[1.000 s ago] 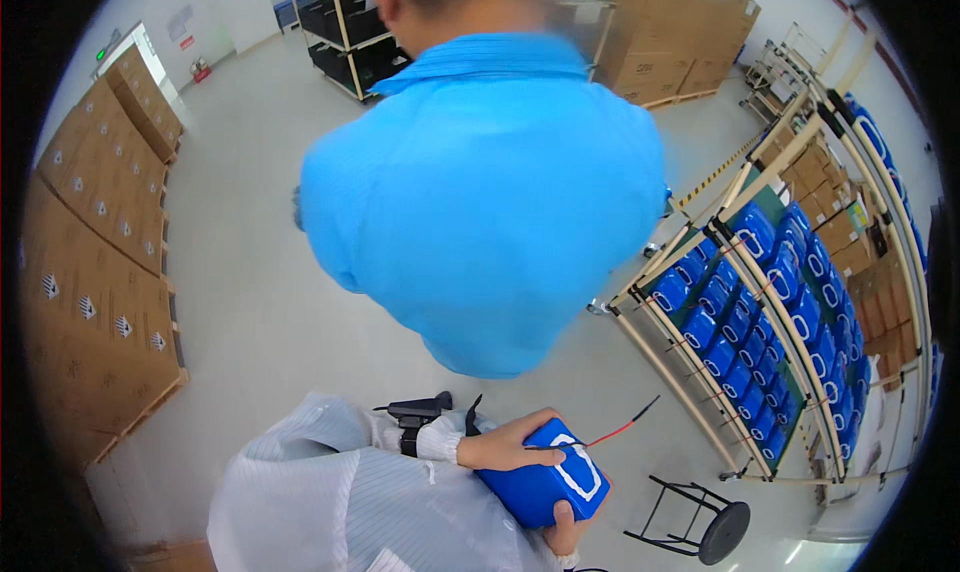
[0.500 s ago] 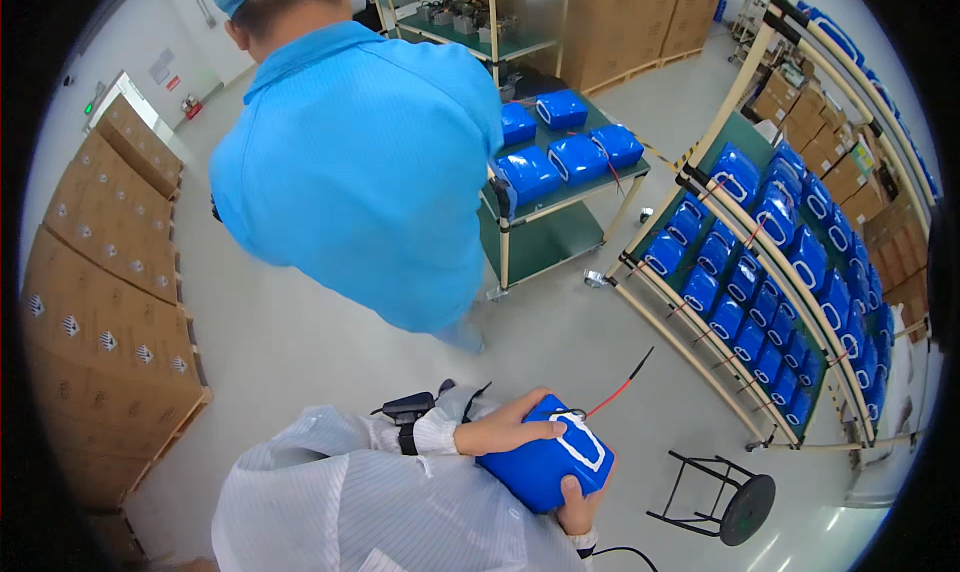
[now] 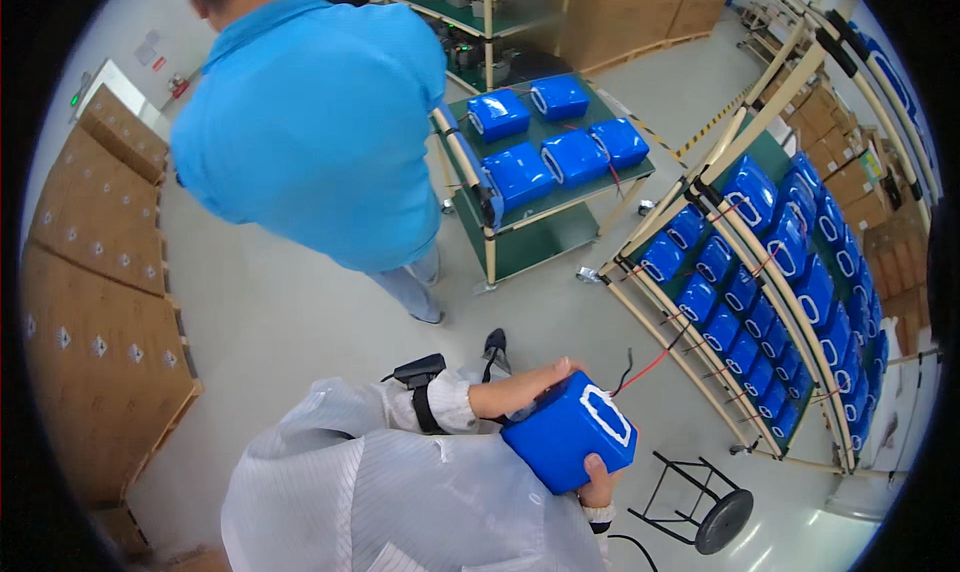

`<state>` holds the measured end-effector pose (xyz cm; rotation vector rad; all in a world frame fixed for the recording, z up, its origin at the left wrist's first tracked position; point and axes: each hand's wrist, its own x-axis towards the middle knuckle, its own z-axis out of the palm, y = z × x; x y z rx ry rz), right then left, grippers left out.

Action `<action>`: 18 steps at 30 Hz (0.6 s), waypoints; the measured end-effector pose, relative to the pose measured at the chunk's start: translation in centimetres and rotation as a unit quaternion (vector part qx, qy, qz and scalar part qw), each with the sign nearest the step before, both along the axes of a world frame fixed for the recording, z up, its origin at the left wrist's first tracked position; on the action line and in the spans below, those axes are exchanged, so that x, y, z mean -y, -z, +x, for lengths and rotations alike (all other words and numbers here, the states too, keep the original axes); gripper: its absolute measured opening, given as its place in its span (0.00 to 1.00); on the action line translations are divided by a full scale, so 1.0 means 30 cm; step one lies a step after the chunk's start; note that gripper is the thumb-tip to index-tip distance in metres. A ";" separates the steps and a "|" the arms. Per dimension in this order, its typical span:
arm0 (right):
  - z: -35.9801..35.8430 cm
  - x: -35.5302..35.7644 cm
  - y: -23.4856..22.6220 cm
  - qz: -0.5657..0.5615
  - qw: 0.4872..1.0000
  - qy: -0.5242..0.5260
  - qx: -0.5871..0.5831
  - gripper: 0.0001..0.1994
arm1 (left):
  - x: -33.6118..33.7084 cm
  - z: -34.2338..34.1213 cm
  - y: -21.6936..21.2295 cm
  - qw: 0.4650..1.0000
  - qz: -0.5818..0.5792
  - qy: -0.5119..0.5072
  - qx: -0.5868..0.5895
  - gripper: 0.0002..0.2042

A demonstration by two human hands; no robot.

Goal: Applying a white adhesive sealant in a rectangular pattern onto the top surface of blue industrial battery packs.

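Observation:
Close to my body I hold a blue shrink-wrapped battery pack (image 3: 562, 440) in both hands. A ring of white sealant marks its right-hand face, and a red and a black lead stick out from its far side. My left hand (image 3: 527, 388) lies along the far-left side of the pack, its fingers partly hidden behind it. From below, my right hand (image 3: 598, 482) grips the near-right corner, thumb pressed on the face beneath the white ring.
A co-worker in blue (image 3: 310, 122) stands ahead on the left beside a green-topped cart (image 3: 545, 207) carrying several packs. At right, a sloped rack (image 3: 690, 317) holds many more. A black stool (image 3: 724, 520) stands at lower right; cartons on pallets (image 3: 95, 362) line the left.
My left hand has slid off the sealant face to the pack's far side, and the pack has turned slightly. The view has shifted; the co-worker appears farther left, away from the cart.

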<state>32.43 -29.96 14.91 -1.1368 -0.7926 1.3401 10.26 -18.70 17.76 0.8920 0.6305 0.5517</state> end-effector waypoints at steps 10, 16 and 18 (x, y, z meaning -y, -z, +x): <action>-0.124 -0.277 -0.050 -0.053 0.993 0.080 -0.062 0.41 | -0.496 -0.096 0.158 0.998 0.048 0.006 -0.039 0.41; -0.131 -0.408 -0.066 -0.047 0.995 0.083 -0.042 0.42 | -0.502 -0.060 0.175 0.980 0.071 0.140 0.118 0.45; -0.123 -0.439 -0.065 -0.049 0.995 0.081 -0.040 0.41 | -0.521 -0.051 0.190 0.980 0.110 0.127 0.110 0.51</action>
